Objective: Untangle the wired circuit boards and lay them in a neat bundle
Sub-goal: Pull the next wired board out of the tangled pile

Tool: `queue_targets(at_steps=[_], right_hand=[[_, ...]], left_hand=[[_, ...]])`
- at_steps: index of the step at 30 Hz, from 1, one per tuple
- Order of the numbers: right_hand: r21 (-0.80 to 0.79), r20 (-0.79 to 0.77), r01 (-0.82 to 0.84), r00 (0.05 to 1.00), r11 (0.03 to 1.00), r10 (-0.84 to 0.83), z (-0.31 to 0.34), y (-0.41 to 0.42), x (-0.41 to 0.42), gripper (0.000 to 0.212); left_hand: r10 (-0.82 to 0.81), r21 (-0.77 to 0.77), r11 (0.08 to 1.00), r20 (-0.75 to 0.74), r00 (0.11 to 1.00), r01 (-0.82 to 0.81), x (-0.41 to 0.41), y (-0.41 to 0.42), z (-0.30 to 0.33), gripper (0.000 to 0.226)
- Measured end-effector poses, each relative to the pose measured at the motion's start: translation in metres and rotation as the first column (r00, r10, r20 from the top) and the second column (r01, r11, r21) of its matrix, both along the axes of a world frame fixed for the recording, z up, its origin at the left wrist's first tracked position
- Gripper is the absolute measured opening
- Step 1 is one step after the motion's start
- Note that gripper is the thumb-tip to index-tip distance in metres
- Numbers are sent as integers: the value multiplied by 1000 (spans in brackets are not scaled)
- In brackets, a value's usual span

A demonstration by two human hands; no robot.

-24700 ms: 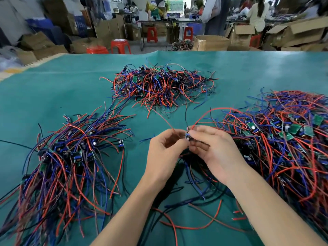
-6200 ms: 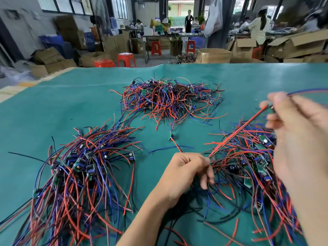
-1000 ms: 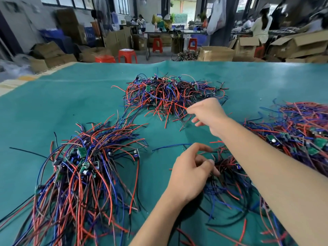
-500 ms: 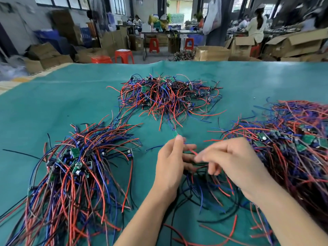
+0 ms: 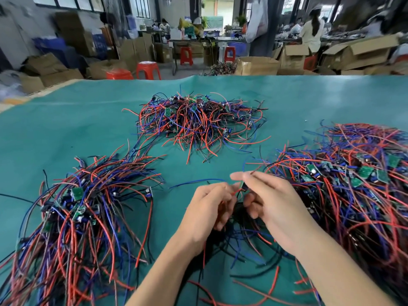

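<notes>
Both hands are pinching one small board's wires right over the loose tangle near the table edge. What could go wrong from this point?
The piece pinched between the left hand and right hand trails wires into the loose tangle below, so lifting may drag neighbours along. The big unsorted pile lies close to the right wrist, which could snag it. Pulling hard on the thin red wire might strain its joint.

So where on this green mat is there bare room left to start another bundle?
The far left of the green mat, beyond the left bundle and left of the far pile, is bare. So is the far right strip behind the right pile. Near both hands it is crowded with loose wires.
</notes>
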State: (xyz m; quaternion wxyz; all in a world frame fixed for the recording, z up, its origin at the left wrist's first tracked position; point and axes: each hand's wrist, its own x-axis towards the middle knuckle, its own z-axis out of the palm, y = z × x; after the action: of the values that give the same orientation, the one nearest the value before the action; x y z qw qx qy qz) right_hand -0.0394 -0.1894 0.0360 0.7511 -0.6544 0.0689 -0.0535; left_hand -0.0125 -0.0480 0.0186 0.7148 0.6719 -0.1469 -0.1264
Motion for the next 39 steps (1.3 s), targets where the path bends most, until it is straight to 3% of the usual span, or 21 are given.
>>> queue_targets(at_steps=[3, 8, 12, 19, 24, 28, 34, 39], right_hand=[[246, 40, -24, 999, 969, 15, 9, -2, -1, 13], [361, -25, 34, 999, 932, -27, 13, -5, -1, 27], [246, -96, 154, 986, 957, -134, 4, -1, 0, 27], [110, -55, 248, 968, 962, -243, -2, -1, 2, 13], [-14, 56, 316, 948, 949, -315, 1, -13, 3, 17], [-190, 274, 464, 871, 865, -407, 4, -23, 4, 20], [-120, 439, 634, 724, 764, -532, 9, -41, 3, 22], [72, 432, 756, 564, 650, -704, 17, -59, 5, 17]], left_hand=[[-21, -3, 1000, 40, 999, 21, -2, 0, 1, 19], [-81, -50, 995, 26, 996, 82, -2, 1, 1, 28], [-113, -50, 992, 13, 994, 113, -3, 1, 3, 32], [-96, -9, 995, 60, 994, 97, -4, 2, 0, 25], [-104, 11, 995, 77, 992, 104, -2, 0, -3, 28], [-122, 12, 993, 100, 987, 121, -1, 1, -4, 27], [-149, 30, 989, 121, 981, 146, -2, -1, -5, 24], [-106, 18, 994, 119, 987, 105, -1, -3, -9, 27]])
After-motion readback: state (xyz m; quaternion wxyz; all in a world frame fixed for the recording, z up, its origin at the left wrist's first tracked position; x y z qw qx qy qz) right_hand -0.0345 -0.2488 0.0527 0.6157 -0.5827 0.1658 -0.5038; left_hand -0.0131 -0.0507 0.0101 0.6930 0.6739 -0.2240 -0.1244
